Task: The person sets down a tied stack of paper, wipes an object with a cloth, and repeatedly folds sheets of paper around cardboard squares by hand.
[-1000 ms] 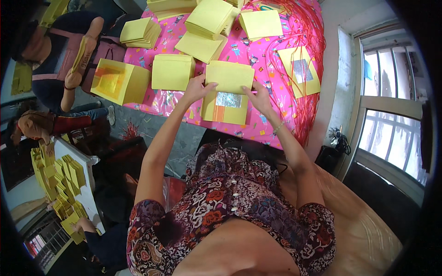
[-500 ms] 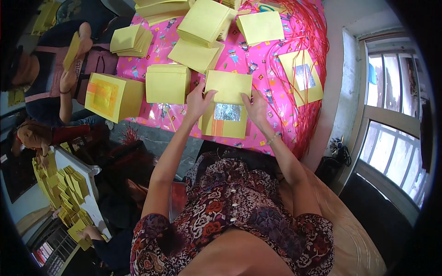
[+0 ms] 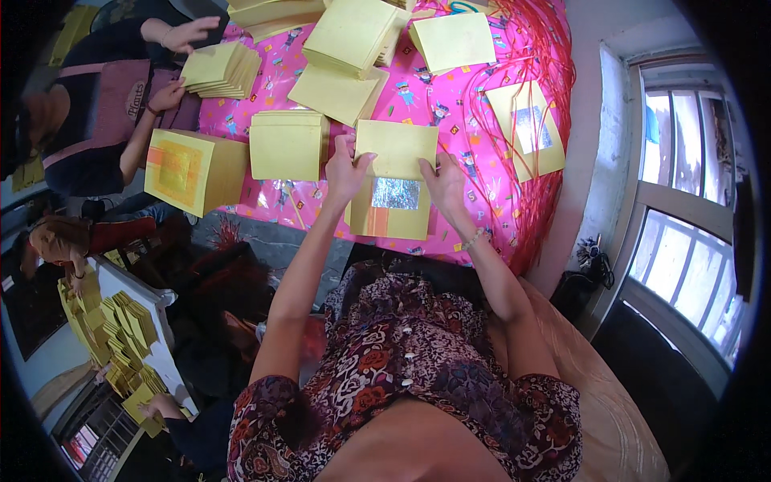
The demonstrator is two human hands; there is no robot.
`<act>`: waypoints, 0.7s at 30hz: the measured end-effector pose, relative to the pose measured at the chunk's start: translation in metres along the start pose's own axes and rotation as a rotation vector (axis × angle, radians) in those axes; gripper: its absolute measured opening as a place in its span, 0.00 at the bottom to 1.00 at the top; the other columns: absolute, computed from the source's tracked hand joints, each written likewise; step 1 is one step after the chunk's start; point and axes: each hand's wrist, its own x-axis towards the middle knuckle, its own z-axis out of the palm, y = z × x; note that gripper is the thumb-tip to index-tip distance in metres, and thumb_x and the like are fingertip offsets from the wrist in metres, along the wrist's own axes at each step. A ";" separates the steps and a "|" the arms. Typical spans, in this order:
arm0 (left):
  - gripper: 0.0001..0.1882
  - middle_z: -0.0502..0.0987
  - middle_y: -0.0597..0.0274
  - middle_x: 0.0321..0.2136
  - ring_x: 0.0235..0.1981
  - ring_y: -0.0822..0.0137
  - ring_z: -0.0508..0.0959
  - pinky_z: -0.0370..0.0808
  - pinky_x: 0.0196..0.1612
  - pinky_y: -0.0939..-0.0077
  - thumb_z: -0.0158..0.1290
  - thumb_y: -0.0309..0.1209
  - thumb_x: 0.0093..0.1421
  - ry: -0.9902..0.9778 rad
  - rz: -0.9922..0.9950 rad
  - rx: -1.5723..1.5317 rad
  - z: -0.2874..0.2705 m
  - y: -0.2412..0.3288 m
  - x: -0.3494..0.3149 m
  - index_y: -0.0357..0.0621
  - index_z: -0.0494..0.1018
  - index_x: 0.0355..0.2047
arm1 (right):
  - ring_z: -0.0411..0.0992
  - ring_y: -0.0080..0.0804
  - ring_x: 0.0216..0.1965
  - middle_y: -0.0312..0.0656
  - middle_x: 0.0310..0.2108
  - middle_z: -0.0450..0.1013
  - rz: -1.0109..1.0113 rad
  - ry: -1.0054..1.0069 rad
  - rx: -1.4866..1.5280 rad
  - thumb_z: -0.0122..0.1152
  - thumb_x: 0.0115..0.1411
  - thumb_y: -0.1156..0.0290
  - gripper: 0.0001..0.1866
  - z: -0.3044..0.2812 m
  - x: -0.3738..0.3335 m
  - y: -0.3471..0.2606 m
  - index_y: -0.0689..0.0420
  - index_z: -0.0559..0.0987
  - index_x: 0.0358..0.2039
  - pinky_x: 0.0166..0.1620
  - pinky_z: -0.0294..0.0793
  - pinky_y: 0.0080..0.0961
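In front of me lies yellow paper with a silver foil square (image 3: 395, 194) and an orange band on its lower part. Its upper part is a plain yellow flap (image 3: 396, 146), apparently folded paper. My left hand (image 3: 346, 173) grips the flap's left edge, thumb on top and fingers behind. At the right edge, my right hand (image 3: 446, 183) pinches the paper the same way. Left of my left hand stands a thick stack of folded yellow paper (image 3: 287, 147). Another yellow sheet with silver foil (image 3: 526, 132) lies to the right, under red strings.
Red strings (image 3: 554, 88) run down the right of the pink patterned table cover (image 3: 273, 205). More yellow stacks (image 3: 349, 36) stand at the back. A co-worker's hand (image 3: 169, 95) touches a small stack (image 3: 221, 71) at left. A white table (image 3: 169, 345) holds yellow bundles.
My hands stay nearly in place on the paper. The co-worker at left no longer holds up a yellow packet; one hand is now at the small stack, the other raised above it.
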 end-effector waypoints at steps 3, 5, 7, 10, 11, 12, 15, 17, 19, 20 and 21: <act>0.29 0.77 0.56 0.26 0.27 0.55 0.79 0.73 0.31 0.61 0.61 0.39 0.51 0.012 -0.014 0.002 0.002 -0.004 0.002 0.40 0.60 0.47 | 0.69 0.42 0.26 0.49 0.25 0.69 0.017 -0.013 0.001 0.62 0.54 0.64 0.14 -0.002 0.001 -0.003 0.64 0.74 0.28 0.31 0.67 0.37; 0.29 0.78 0.53 0.27 0.28 0.54 0.79 0.73 0.33 0.59 0.61 0.39 0.51 -0.025 -0.052 0.011 0.001 -0.004 0.004 0.40 0.60 0.47 | 0.68 0.46 0.30 0.50 0.22 0.68 0.040 -0.015 0.045 0.61 0.54 0.67 0.14 -0.004 0.001 -0.008 0.65 0.72 0.25 0.32 0.66 0.42; 0.30 0.78 0.52 0.28 0.28 0.53 0.79 0.73 0.34 0.59 0.61 0.39 0.51 -0.029 -0.055 0.025 0.002 -0.004 0.006 0.40 0.59 0.47 | 0.68 0.46 0.30 0.50 0.21 0.67 0.042 -0.009 0.043 0.61 0.54 0.67 0.13 -0.003 0.002 -0.008 0.65 0.72 0.25 0.33 0.66 0.41; 0.30 0.78 0.51 0.29 0.29 0.51 0.79 0.72 0.34 0.57 0.61 0.39 0.51 -0.026 -0.059 0.034 0.005 -0.006 0.002 0.41 0.58 0.48 | 0.68 0.46 0.30 0.50 0.21 0.67 0.037 -0.018 0.025 0.61 0.53 0.67 0.13 -0.004 0.000 -0.006 0.64 0.71 0.24 0.33 0.66 0.41; 0.31 0.78 0.50 0.29 0.30 0.50 0.79 0.72 0.35 0.56 0.61 0.39 0.51 -0.016 -0.056 0.028 0.006 -0.007 0.000 0.41 0.57 0.48 | 0.68 0.46 0.31 0.49 0.21 0.67 0.027 -0.031 0.010 0.61 0.53 0.67 0.13 -0.004 0.000 -0.005 0.64 0.71 0.24 0.33 0.66 0.42; 0.31 0.78 0.50 0.29 0.30 0.50 0.79 0.72 0.35 0.56 0.61 0.39 0.51 -0.017 -0.054 0.029 0.006 -0.005 0.000 0.41 0.57 0.48 | 0.68 0.46 0.31 0.49 0.21 0.67 0.028 -0.029 0.010 0.61 0.53 0.67 0.13 -0.004 0.000 -0.003 0.64 0.71 0.24 0.33 0.66 0.42; 0.30 0.76 0.56 0.28 0.28 0.59 0.77 0.73 0.33 0.65 0.63 0.41 0.49 0.015 -0.083 0.070 0.007 0.002 -0.001 0.41 0.59 0.45 | 0.69 0.43 0.25 0.49 0.23 0.69 0.030 -0.031 -0.013 0.63 0.53 0.63 0.16 -0.003 0.003 0.000 0.64 0.73 0.26 0.30 0.67 0.38; 0.30 0.75 0.54 0.28 0.28 0.55 0.77 0.72 0.33 0.61 0.63 0.40 0.49 0.003 -0.140 0.135 0.005 0.009 -0.001 0.41 0.59 0.44 | 0.70 0.43 0.25 0.50 0.24 0.70 0.069 -0.085 -0.072 0.63 0.53 0.60 0.18 -0.005 0.006 0.000 0.65 0.74 0.25 0.30 0.68 0.37; 0.29 0.75 0.53 0.28 0.28 0.54 0.77 0.72 0.34 0.60 0.63 0.40 0.49 0.026 -0.124 0.143 0.008 0.007 -0.002 0.41 0.59 0.43 | 0.71 0.43 0.25 0.50 0.23 0.71 0.057 -0.070 -0.078 0.63 0.53 0.59 0.18 -0.003 0.007 0.004 0.65 0.74 0.24 0.29 0.68 0.37; 0.29 0.74 0.53 0.28 0.28 0.53 0.77 0.72 0.34 0.59 0.63 0.39 0.49 0.049 -0.111 0.152 0.009 0.007 -0.002 0.41 0.59 0.42 | 0.71 0.42 0.24 0.50 0.22 0.72 0.047 -0.058 -0.085 0.63 0.53 0.57 0.19 -0.002 0.009 0.006 0.64 0.75 0.23 0.29 0.68 0.37; 0.29 0.74 0.53 0.28 0.28 0.53 0.77 0.72 0.34 0.59 0.63 0.39 0.49 0.047 -0.106 0.151 0.010 0.008 -0.002 0.41 0.59 0.42 | 0.71 0.42 0.24 0.50 0.22 0.72 0.049 -0.053 -0.086 0.63 0.53 0.57 0.19 -0.002 0.010 0.007 0.64 0.75 0.23 0.29 0.68 0.37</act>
